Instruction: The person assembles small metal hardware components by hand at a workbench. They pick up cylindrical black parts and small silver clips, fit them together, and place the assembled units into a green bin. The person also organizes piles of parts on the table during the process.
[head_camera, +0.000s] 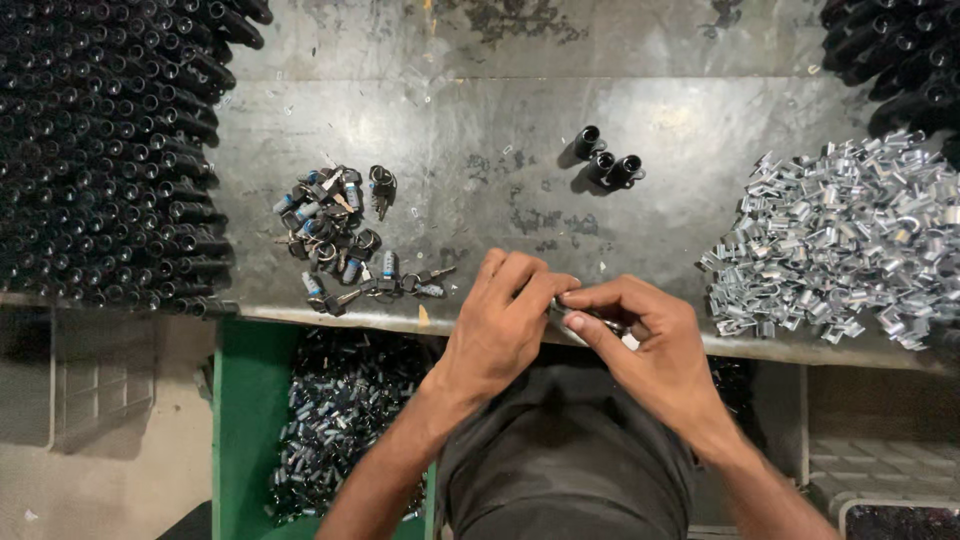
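Note:
My left hand and my right hand meet at the near edge of a grey metal workbench. Together they pinch a small metal lock part, mostly hidden by the fingers. To the left of my hands lies a cluster of small lock cylinders with keys. Three black tubular housings lie farther back on the bench.
A large stack of black tubes fills the left side, and more black tubes sit at the back right. A heap of shiny metal clips lies at the right. Below the bench, a green bin holds several small cylinders.

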